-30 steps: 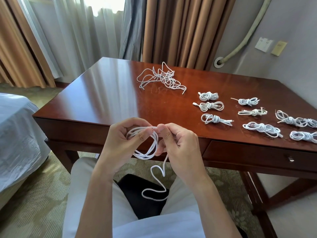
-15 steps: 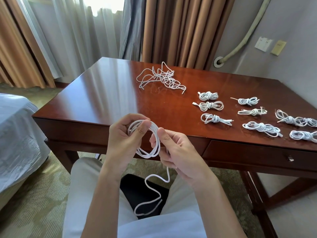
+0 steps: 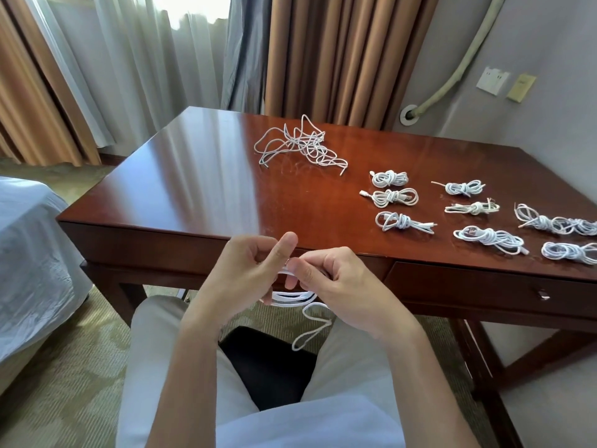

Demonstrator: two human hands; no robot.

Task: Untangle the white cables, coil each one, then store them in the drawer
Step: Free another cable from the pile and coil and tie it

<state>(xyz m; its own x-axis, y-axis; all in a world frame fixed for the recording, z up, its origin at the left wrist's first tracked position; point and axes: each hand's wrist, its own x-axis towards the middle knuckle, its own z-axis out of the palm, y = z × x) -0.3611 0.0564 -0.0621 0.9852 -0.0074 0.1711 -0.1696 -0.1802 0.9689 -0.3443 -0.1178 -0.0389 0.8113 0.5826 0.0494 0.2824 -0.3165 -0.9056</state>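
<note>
Both hands work a white cable (image 3: 292,298) in front of the desk edge, above my lap. My left hand (image 3: 245,279) grips the coiled loops, which are partly hidden by my fingers. My right hand (image 3: 336,282) pinches a strand of the same cable beside the left thumb. A loose tail (image 3: 310,328) hangs down in a loop. A tangled pile of white cables (image 3: 300,145) lies at the back middle of the desk. Several coiled, knotted cables (image 3: 394,197) lie in rows on the right. The drawer (image 3: 484,286) under the right side is closed.
The wooden desk (image 3: 193,176) has a glossy top. A bed with a white sheet (image 3: 29,250) stands at the left. Curtains hang behind the desk. A black chair seat (image 3: 268,363) shows between my legs.
My right hand has risen and closed in against the left hand, wrapping the cable. The hanging tail has become shorter and lifted off my lap.
</note>
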